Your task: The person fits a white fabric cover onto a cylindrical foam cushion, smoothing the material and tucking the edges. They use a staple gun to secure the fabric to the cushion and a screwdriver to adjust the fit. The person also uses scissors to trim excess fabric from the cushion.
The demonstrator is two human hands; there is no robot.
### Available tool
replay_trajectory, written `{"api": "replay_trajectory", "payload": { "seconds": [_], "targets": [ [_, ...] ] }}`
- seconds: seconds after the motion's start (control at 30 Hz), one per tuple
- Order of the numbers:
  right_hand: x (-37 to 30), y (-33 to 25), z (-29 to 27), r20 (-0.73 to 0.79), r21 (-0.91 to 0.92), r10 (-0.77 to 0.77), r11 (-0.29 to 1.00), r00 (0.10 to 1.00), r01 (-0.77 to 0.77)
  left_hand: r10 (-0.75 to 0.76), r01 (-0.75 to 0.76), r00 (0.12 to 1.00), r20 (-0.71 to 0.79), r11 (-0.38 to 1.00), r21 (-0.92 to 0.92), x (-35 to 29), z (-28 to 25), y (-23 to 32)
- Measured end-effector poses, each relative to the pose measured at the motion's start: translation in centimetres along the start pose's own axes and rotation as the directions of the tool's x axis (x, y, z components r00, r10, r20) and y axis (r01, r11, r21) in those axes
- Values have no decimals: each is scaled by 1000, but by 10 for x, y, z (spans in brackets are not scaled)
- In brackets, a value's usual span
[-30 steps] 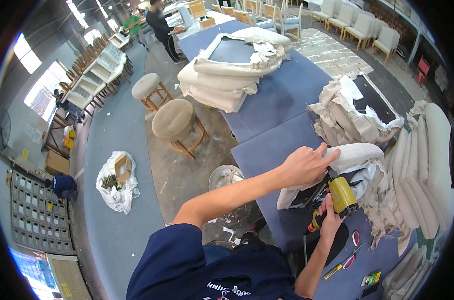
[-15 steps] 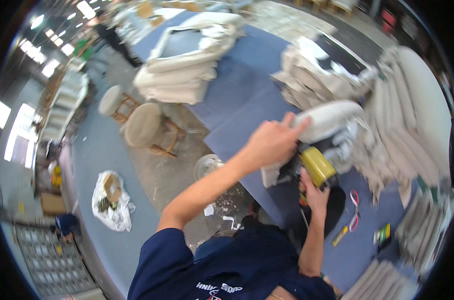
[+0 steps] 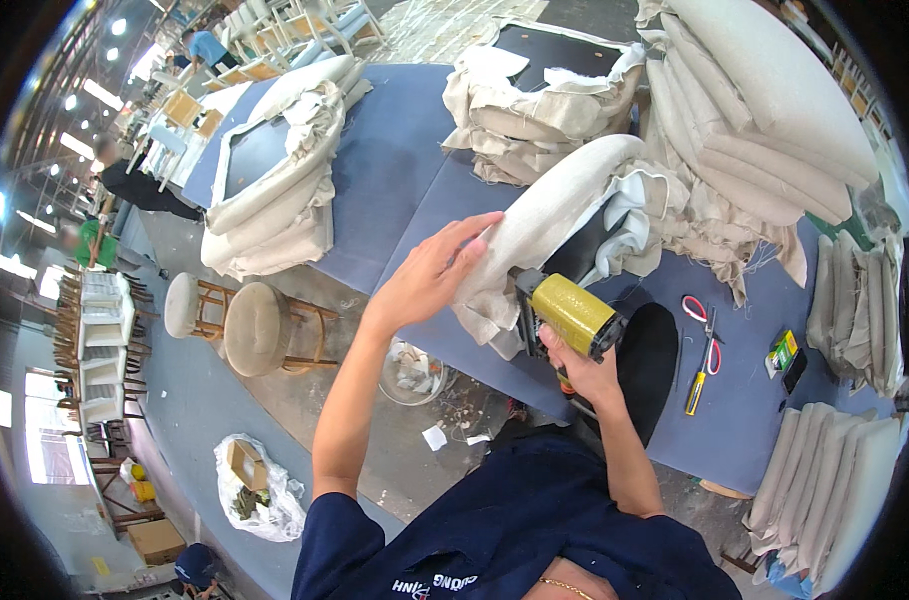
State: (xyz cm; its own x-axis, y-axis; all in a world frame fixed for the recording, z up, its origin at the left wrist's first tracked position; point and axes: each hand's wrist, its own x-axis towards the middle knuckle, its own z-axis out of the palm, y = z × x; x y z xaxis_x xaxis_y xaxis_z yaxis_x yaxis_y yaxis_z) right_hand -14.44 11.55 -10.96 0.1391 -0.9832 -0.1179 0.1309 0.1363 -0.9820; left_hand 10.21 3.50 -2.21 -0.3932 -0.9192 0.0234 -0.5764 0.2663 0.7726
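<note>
My right hand (image 3: pixel 589 370) grips a yellow and black staple gun (image 3: pixel 574 310) by its handle, with a hose hanging below. The tool's nose is at the near edge of a beige padded seat cushion (image 3: pixel 574 185). Its loose fabric edges and white lining (image 3: pixel 626 225) lie folded around a dark panel (image 3: pixel 584 250). My left hand (image 3: pixel 424 275) is open, its fingers stretched along the cushion's left side, with the fingertips at the fabric. Whether the staple gun's nose presses on the cushion cannot be seen clearly.
Red-handled scissors (image 3: pixel 712 345) and a yellow-handled tool (image 3: pixel 695 392) lie on the blue table (image 3: pixel 384 205) at right. Stacked cushions (image 3: pixel 274 190) stand far left, with more piles (image 3: pixel 544 110) behind and right. Two stools (image 3: pixel 259 330) and a scrap-filled bucket (image 3: pixel 414 372) are at left.
The view has shifted, moving the table and cushions left in the picture. My left hand has moved from above the staple gun to the cushion's left side. My right hand keeps the staple gun.
</note>
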Motion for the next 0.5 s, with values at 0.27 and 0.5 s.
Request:
{"api": "replay_trajectory", "payload": {
  "seconds": [0.27, 0.5],
  "targets": [
    [7, 0, 9, -28, -272, -201, 944, 979, 186, 0, 117, 953, -302, 922, 369, -19, 32, 24],
    [-1, -29, 5, 56, -163, -73, 983, 996, 82, -12, 86, 973, -233, 948, 308, -22, 36, 34]
  ]
}}
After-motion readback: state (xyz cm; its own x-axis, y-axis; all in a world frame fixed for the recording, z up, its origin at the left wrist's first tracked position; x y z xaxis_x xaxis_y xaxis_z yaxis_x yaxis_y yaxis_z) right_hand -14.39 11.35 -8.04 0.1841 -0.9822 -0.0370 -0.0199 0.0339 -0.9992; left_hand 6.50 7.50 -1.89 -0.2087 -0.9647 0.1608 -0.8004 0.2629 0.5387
